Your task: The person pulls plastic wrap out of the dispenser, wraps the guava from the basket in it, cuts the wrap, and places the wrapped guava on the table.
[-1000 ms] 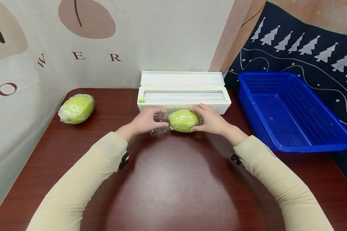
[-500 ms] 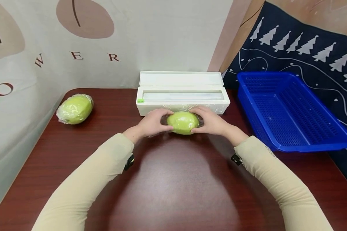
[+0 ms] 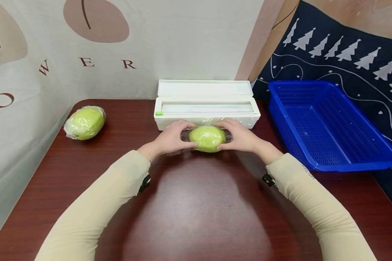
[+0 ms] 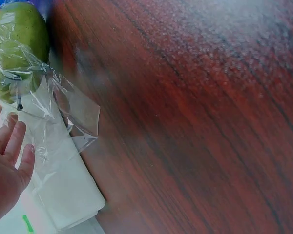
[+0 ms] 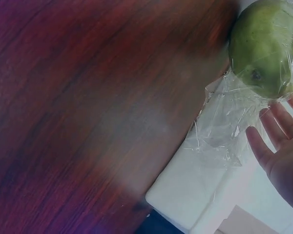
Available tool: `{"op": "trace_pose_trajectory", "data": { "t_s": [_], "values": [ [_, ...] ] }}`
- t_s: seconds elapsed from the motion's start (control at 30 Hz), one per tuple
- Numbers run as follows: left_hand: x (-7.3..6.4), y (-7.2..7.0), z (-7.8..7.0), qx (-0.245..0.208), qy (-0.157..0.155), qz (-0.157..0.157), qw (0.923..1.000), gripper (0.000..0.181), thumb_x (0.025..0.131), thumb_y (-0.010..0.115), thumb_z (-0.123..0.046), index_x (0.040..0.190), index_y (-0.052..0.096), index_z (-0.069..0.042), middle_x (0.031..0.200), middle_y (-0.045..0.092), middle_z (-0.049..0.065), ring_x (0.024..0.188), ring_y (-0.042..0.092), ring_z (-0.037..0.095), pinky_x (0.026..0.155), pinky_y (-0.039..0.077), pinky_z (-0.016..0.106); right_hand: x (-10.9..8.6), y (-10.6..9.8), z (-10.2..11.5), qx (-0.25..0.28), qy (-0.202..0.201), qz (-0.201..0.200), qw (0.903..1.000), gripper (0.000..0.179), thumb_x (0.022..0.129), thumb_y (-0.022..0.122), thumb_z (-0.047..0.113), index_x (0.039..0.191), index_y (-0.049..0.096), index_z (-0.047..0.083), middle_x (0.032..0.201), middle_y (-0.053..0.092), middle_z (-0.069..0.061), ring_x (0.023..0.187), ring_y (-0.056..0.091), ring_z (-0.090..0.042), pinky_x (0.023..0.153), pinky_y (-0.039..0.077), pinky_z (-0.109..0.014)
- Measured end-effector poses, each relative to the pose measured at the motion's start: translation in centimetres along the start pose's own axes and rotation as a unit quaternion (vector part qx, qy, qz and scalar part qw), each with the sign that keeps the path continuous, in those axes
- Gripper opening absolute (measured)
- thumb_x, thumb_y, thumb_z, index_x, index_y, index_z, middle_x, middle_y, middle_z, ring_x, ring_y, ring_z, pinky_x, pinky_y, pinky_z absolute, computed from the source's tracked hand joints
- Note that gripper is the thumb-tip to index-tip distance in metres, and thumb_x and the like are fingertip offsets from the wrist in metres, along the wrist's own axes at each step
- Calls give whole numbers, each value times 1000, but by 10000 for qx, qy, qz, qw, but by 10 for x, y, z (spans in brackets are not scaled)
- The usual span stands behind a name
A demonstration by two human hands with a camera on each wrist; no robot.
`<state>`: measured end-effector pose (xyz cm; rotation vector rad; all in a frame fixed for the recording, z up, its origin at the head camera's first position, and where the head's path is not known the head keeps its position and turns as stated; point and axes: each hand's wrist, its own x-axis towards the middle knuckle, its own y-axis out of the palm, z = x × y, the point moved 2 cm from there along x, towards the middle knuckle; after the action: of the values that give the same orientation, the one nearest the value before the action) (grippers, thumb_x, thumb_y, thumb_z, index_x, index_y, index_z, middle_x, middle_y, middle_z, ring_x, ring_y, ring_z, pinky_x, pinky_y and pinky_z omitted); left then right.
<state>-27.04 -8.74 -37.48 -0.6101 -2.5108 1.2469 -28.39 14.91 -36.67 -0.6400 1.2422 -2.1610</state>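
Observation:
A green mango (image 3: 207,139) in clear cling film lies sideways in the middle, against the front of a white cling film box (image 3: 207,123). My left hand (image 3: 174,137) holds its left end, thumb in front and fingers behind. At the right end my right hand (image 3: 240,137) grips the same way. Loose cling film (image 4: 78,109) sticks out past the mango's stem end in the left wrist view. More loose film (image 5: 224,122) spreads by my right fingers (image 5: 271,124) over the box. The mango's underside is hidden.
The box lid (image 3: 205,88) stands raised at the back, with a green slider (image 3: 159,113) at the box's left. A second wrapped mango (image 3: 86,122) lies at the far left of the table (image 3: 196,217). A blue plastic basket (image 3: 313,166) stands at the right.
My left hand has moved right, from the loose film onto the mango's left end. The mango has shifted slightly toward me. The right hand has stayed nearly in place.

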Motion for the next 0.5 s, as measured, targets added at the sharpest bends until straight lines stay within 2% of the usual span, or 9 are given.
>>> {"op": "trace_pose_trajectory", "data": {
  "t_s": [0.17,0.5],
  "values": [
    [1,3,1,-18,61,50,10000,57,77,74,-35,123,57,-6,121,60,9,116,53,23,103,38,40,0,1,-1,-40,-69,-46,10000,68,70,80,31,126,54,1,120,57,-16,115,50,-30,100,39,-45],
    [4,1,3,173,-106,176,9996,58,79,71,-38,127,55,-8,125,60,7,118,54,23,105,32,47,4,2,1,69,39,-85,9999,64,72,78,30,125,55,2,119,58,-15,113,53,-28,98,42,-43]
  ]
}}
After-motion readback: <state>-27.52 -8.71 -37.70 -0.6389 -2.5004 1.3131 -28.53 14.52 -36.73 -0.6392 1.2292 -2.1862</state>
